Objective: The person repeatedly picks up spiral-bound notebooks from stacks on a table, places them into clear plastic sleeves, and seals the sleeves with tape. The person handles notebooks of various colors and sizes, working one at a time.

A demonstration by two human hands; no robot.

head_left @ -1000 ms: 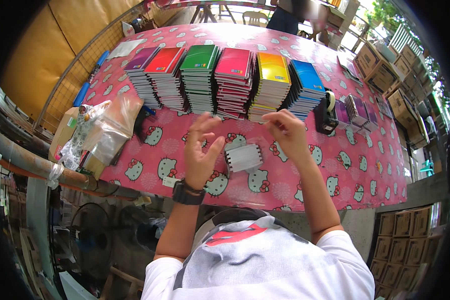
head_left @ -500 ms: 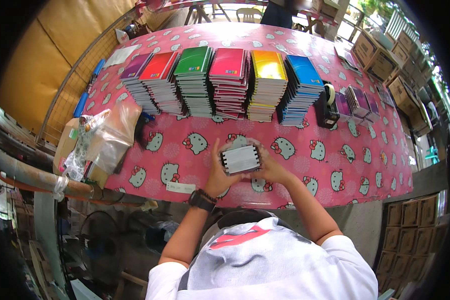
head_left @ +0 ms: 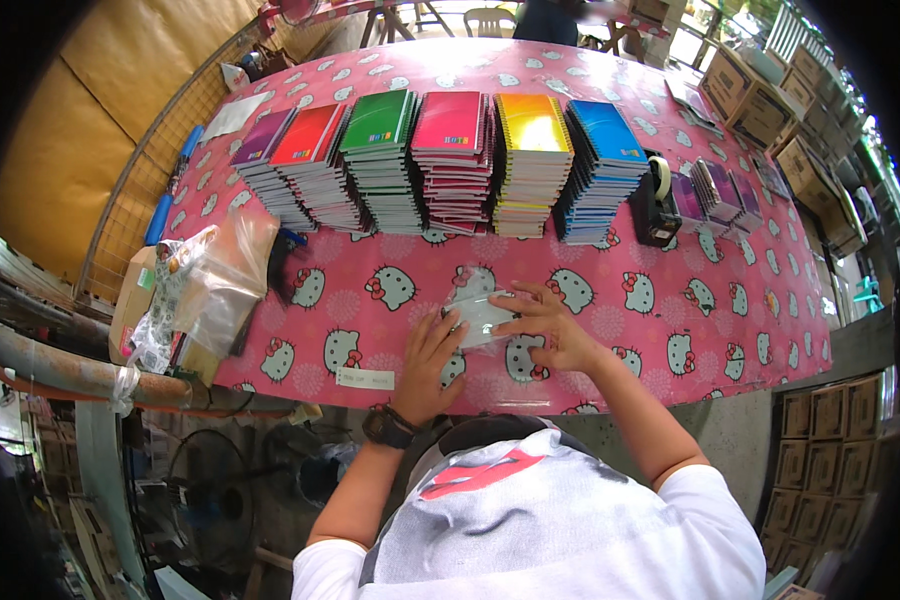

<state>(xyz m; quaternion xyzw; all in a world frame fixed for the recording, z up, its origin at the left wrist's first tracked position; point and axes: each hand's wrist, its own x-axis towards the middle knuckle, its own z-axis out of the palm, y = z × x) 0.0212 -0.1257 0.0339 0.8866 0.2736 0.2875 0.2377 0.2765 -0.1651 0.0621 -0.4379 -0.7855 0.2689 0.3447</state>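
A small spiral notepad bundle point(head_left: 478, 320) in clear plastic lies on the table in front of me; glare on the wrap blurs its details. My left hand point(head_left: 430, 362), with a dark band at the wrist, rests against its left side, fingers stretched out. Over its right side spread the fingers of my right hand point(head_left: 562, 338), tips touching the plastic. Neither hand grips it. Beyond the hands stand notebook stacks: purple point(head_left: 265, 140), red point(head_left: 306, 138), green point(head_left: 378, 125), pink point(head_left: 450, 122), yellow point(head_left: 532, 122) and blue point(head_left: 606, 132).
A tape dispenser point(head_left: 654, 212) and smaller purple notepads point(head_left: 715, 195) sit right of the stacks. Clear plastic bags point(head_left: 225, 275) are heaped at the left edge. A white paper strip point(head_left: 365, 378) lies near the front edge of the pink patterned tablecloth point(head_left: 610, 385). Cardboard boxes point(head_left: 750, 100) stand beyond the right side.
The notepad bundle was held up between both hands, its spiral edges showing. Now it lies lower on the table, and both hands have loosened, their fingers spread over the plastic.
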